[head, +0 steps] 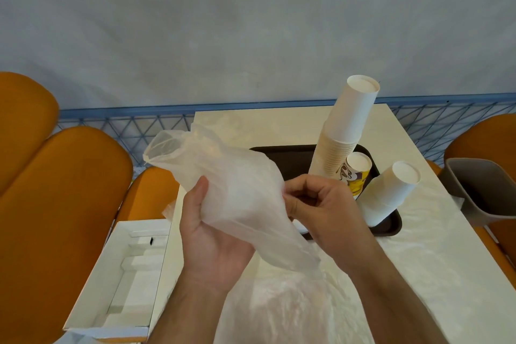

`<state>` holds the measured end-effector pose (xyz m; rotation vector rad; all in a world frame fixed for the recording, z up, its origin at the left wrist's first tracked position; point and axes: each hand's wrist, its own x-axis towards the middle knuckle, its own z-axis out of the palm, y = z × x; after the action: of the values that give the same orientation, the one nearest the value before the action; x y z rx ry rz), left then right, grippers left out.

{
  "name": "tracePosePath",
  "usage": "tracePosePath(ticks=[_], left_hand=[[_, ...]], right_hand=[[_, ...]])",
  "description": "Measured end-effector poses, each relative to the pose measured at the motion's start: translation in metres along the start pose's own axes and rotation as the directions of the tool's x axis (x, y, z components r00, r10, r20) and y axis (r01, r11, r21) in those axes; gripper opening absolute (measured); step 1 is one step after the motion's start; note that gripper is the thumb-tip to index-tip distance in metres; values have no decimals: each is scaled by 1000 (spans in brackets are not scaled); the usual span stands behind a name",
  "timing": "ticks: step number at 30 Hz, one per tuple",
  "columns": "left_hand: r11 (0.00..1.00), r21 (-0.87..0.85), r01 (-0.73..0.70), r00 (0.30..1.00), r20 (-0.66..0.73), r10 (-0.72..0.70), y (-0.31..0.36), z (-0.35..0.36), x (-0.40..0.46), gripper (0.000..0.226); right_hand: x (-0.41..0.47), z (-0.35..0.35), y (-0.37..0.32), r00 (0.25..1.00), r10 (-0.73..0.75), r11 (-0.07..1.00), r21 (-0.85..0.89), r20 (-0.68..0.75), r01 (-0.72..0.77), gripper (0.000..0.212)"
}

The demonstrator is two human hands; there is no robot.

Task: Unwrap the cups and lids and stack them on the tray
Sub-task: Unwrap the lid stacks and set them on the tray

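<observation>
A thin translucent plastic wrapper (237,193) hangs in the air over the near half of the table. My left hand (212,234) grips it from below, thumb up along its left side. My right hand (318,209) pinches its right edge with curled fingers. On the dark brown tray (391,227) behind my hands stand a tall leaning stack of white paper cups (343,131), a shorter white stack (391,193) to its right, and a printed yellow cup (356,173) between them, all upside down. No lids are visible.
The white table (435,260) runs from me to the wall. More crumpled plastic (290,307) lies at the near edge. An open white cardboard box (122,268) sits left on an orange seat (55,204). A grey bin (485,190) stands at the right.
</observation>
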<state>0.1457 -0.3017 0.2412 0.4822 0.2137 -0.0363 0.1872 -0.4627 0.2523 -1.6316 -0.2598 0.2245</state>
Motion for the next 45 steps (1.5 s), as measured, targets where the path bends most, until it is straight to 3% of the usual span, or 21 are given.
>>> tracePosePath(ticks=[6, 9, 11, 12, 14, 16, 19, 20, 23, 25, 28, 33, 40, 45], left_hand=[[991, -61, -123, 985, -125, 115, 5, 3, -1, 52], [987, -94, -134, 989, -82, 126, 7, 0, -1, 43], [981, -148, -124, 991, -77, 114, 9, -4, 2, 50], [978, -186, -95, 995, 1, 96, 9, -5, 2, 59], [980, -97, -173, 985, 10, 175, 9, -14, -5, 67], [989, -114, -90, 992, 73, 98, 11, -26, -10, 67], [988, -126, 86, 993, 89, -75, 10, -10, -2, 63], [988, -123, 91, 996, 1, -92, 10, -4, -2, 58], [998, 65, -12, 999, -48, 15, 8, 3, -1, 55], [988, 153, -20, 995, -90, 34, 2, 5, -1, 67], [978, 205, -45, 989, -131, 73, -2, 14, -4, 58], [976, 197, -90, 987, -112, 113, 3, 19, -8, 42], [994, 112, -12, 989, -145, 28, 7, 16, -7, 51], [998, 61, 9, 988, -156, 1, 14, 10, -2, 62]], right_hand=[[-6, 1, -2, 1000, 0, 994, -108, 4, 0, 7], [-11, 1, -4, 999, -9, 996, -91, 35, 12, 4], [-14, -3, -5, 999, -25, 995, -96, 39, 29, 6], [-16, -6, -6, 999, -28, 994, -102, 34, 32, 8], [-18, -15, -4, 1000, -23, 993, -119, 17, 25, 6], [-17, -26, 1, 1000, -14, 983, -181, 0, 14, 4], [-13, -38, 9, 995, -48, 891, -453, -85, 4, 16], [-12, -38, 8, 984, -91, 858, -514, -153, 0, 19], [-17, -30, -11, 932, -221, 879, -472, -288, 62, 18], [-24, -18, -27, 974, -133, 927, -371, -183, 57, 37], [-29, 4, -33, 998, 8, 882, -471, 63, 23, 51], [-25, 8, -22, 985, -67, 894, -428, 159, 130, 23], [-22, -5, 5, 967, -71, 796, -570, 246, 203, 45], [-18, -20, 22, 970, -97, 733, -644, 222, 220, 18]])
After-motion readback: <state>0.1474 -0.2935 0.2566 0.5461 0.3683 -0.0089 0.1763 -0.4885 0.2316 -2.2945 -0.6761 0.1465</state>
